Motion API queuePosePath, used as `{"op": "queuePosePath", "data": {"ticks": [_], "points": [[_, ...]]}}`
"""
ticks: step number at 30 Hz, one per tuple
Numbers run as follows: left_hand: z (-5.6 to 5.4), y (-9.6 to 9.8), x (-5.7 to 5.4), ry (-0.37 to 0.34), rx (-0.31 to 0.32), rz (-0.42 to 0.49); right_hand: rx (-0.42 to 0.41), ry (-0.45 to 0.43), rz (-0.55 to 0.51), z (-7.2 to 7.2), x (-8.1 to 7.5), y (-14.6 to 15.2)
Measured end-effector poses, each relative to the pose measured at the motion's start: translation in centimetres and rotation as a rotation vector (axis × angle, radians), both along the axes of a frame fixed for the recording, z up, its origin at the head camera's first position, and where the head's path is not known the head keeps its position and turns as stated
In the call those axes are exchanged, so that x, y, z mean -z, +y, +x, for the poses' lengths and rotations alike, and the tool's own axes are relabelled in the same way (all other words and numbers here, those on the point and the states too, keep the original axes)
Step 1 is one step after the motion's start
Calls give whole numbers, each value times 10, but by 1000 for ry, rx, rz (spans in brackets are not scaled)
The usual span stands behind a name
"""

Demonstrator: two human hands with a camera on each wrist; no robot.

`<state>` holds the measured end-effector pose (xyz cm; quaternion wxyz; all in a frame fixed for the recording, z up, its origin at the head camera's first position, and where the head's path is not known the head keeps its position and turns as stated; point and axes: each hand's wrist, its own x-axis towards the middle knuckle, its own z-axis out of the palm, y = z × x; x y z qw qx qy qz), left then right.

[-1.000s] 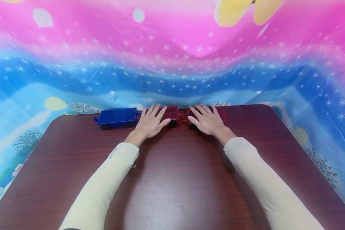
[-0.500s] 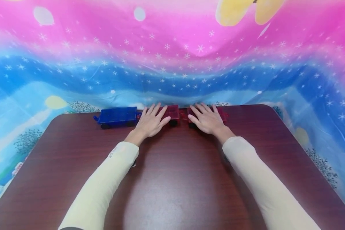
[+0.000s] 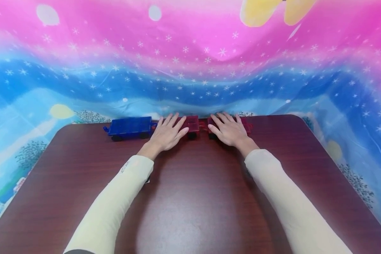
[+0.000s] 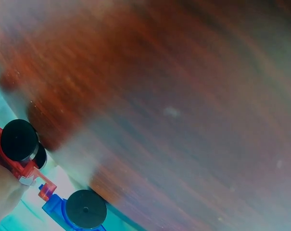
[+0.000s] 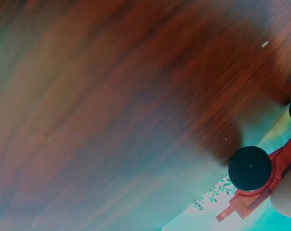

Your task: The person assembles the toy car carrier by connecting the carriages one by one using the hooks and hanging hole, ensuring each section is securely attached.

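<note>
Three toy wagons stand in a row along the table's far edge in the head view. The blue wagon (image 3: pixel 131 127) is leftmost, its hitch meeting that of the middle red wagon (image 3: pixel 192 123). My left hand (image 3: pixel 166 135) lies over that red wagon, fingers straight and spread, hiding its left part. Over the right-hand red wagon (image 3: pixel 248 127) rests my right hand (image 3: pixel 230 132), fingers also extended, covering most of it. A red hitch (image 3: pixel 204 125) shows between the two red wagons. Black wheels of the wagons show in both wrist views, such as a wheel (image 5: pixel 250 168) beside the right hand.
The dark brown wooden table (image 3: pixel 190 197) spreads out in front of the wagons, with rounded far corners. Close behind its far edge hangs a pink and blue patterned cloth (image 3: pixel 190 70), which also runs along both sides.
Both hands and the wagons stay in nearly the same place. The head view has shifted very slightly.
</note>
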<state>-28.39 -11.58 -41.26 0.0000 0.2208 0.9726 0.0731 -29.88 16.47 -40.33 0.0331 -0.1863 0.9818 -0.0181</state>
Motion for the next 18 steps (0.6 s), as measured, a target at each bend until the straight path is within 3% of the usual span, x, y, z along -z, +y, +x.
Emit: {"op": "queuePosePath", "data": {"ticks": [18], "points": [[2,1,-4,-15,-9,-8,-5,16,0,1,1,0]]}}
